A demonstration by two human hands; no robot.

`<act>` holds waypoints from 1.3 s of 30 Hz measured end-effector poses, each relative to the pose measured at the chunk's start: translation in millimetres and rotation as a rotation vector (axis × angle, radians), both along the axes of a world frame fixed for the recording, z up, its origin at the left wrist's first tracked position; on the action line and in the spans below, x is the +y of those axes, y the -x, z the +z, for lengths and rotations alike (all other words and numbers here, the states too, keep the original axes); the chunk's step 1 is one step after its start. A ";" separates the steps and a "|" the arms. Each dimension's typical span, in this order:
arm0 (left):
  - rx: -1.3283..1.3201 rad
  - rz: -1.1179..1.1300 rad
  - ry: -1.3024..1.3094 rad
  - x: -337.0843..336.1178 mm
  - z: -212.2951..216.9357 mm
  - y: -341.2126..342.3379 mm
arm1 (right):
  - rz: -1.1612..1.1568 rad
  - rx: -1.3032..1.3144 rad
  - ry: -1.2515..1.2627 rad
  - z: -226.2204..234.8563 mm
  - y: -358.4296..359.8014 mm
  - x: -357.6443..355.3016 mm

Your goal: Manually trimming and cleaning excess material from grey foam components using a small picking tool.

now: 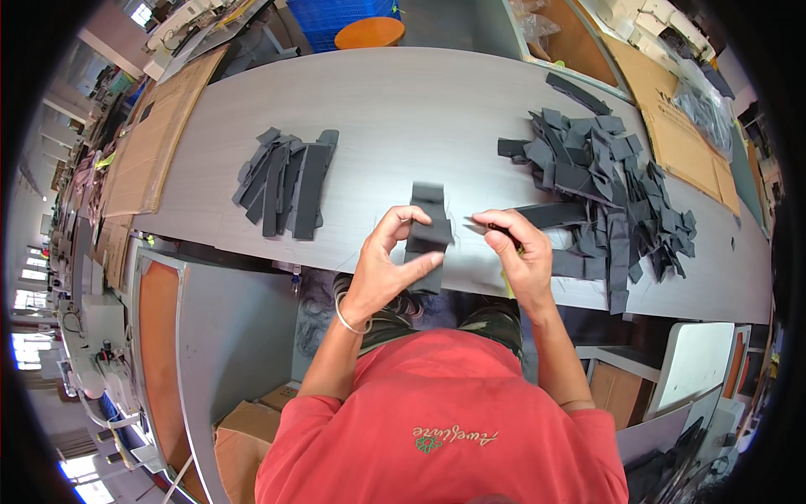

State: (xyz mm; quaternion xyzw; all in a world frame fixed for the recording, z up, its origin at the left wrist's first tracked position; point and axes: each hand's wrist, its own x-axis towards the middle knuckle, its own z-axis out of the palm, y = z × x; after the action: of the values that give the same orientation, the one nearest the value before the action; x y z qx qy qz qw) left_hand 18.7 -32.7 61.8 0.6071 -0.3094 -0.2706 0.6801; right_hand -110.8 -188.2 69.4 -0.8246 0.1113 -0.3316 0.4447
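Two hands at work over the grey bench, near side. Left hand: grip pinching a dark fabric strip, thumb one side, fingers the other. Strip is slightly blurred, partly covered by the fingers; its near end lies over the bench's near edge, contact with the surface cannot be told. Right hand: grip closed round a small pointed tool. Only the tip and a little of the dark body show; the rest is hidden by fingers, exact kind unclear. Tip is just right of the strip, apart from it.

Left: pile of dark strips, well apart from the left hand. Right: larger tangled heap, pieces overlapping, count not possible; one piece extends left, just beyond the right hand. Heap's near pieces reach the near edge.

Open room: from the held strip to the far edge, and leftward to the pile; tighter on the right. Cardboard sheets at the left end and right end. Blue crate cut off at top, partly behind an orange stool.
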 end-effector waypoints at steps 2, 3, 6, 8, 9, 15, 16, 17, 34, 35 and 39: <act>-0.207 -0.041 -0.002 5.4 -6.0 -2.0 | 0.057 -0.008 -0.281 -0.4 3.7 1.0; -0.013 -0.009 0.010 3.4 -9.2 1.1 | 0.086 0.025 -0.334 -2.7 4.9 1.0; 0.060 0.067 0.020 4.6 -25.1 0.6 | 0.133 0.099 -0.394 -8.2 10.1 2.6; 0.024 0.100 0.078 1.9 -28.3 1.4 | 0.166 0.155 -0.278 -6.7 12.7 5.0; 0.000 0.109 0.085 0.7 -29.6 0.6 | 0.149 0.136 -0.240 -5.7 11.7 7.3; -0.038 0.122 0.088 -0.3 -32.9 1.5 | 0.088 0.167 -0.055 -0.4 6.3 16.7; -0.035 0.124 0.087 -0.6 -32.8 1.8 | 0.087 0.167 -0.055 0.1 5.4 17.6; -0.035 0.123 0.087 -1.0 -31.9 2.3 | 0.070 0.154 -0.001 0.7 4.5 18.3; -0.136 0.127 0.068 -5.0 -39.7 6.8 | 0.050 0.115 0.108 -2.7 -2.6 28.7; -0.136 0.128 0.068 -5.2 -39.6 7.4 | 0.053 0.105 0.127 -2.8 -3.3 28.8; -0.143 0.117 0.032 -5.3 -38.1 10.9 | 0.072 0.088 0.217 -10.0 -3.7 23.8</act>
State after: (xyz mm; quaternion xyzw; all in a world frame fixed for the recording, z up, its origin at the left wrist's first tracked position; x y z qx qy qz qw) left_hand 7.8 -38.0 23.7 0.6309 -0.3253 -0.1813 0.6806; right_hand -107.1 -164.4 59.5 -0.8850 0.0646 -0.2893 0.3592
